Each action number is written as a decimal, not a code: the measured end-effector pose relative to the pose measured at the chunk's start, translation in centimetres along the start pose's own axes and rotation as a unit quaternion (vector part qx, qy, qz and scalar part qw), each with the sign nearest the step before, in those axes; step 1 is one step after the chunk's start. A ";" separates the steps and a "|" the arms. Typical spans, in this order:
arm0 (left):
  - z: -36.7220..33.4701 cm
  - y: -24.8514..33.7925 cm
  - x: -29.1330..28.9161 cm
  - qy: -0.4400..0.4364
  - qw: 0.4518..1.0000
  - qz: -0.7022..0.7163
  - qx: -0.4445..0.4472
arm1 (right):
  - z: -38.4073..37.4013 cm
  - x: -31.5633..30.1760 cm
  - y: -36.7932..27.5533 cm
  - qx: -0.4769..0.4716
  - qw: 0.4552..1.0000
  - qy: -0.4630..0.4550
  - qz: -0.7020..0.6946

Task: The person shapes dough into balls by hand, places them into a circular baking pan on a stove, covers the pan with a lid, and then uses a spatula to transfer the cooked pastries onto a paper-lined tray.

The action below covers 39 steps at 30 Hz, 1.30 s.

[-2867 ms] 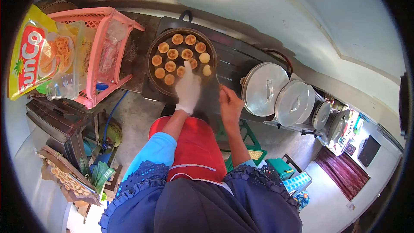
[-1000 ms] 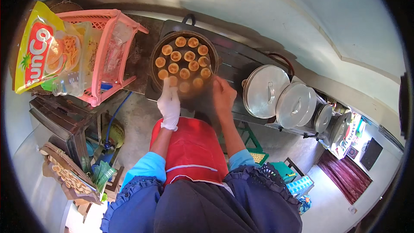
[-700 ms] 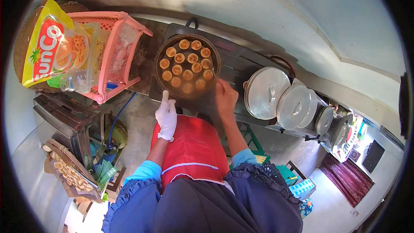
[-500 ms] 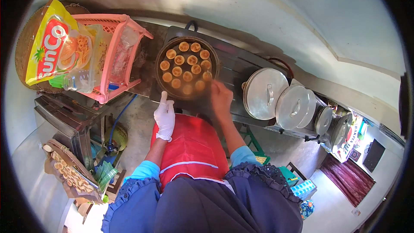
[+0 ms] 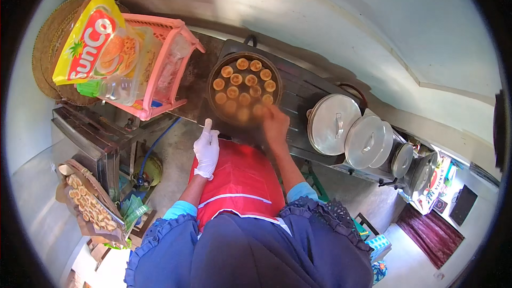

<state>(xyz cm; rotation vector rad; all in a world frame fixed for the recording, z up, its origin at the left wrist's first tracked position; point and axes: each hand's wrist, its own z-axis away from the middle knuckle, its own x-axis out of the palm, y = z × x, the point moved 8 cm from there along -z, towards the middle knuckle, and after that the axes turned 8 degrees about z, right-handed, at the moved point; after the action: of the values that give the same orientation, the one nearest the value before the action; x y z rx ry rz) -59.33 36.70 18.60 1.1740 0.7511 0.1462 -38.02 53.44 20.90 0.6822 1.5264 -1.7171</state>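
Observation:
A round dark pan sits on the stove, holding several small round browned cakes. Over its near right rim my bare right hand is curled closed; motion blurs its fingertips, and whatever they grip does not show. Steam or blur softens the nearest cakes. In a white glove, my left hand is closed in front of the stove's near edge, just below the pan. A thin pale line meets its fingertips, but I cannot tell whether it is a held stick or the counter's edge.
Left of the pan stands a pink plastic rack, with a yellow food packet and a clear jar. Several round metal lids lean at the right. Lower left, a tray holds small pale pieces. A blue hose hangs below.
The view has shifted, so the pan and rack appear farther right. My right hand has stayed at the near right rim, still blurred. My left hand remains before the stove.

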 end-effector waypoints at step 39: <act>2.0 -1.3 -0.4 -0.017 0.998 0.047 -0.045 | 2.5 -11.2 6.0 -0.063 0.964 0.203 -0.159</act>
<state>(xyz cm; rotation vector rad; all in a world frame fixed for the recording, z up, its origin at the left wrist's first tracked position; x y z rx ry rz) -58.76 34.43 17.97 1.1235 0.6520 0.2357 -26.34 52.71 26.46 0.7910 2.1075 -1.7626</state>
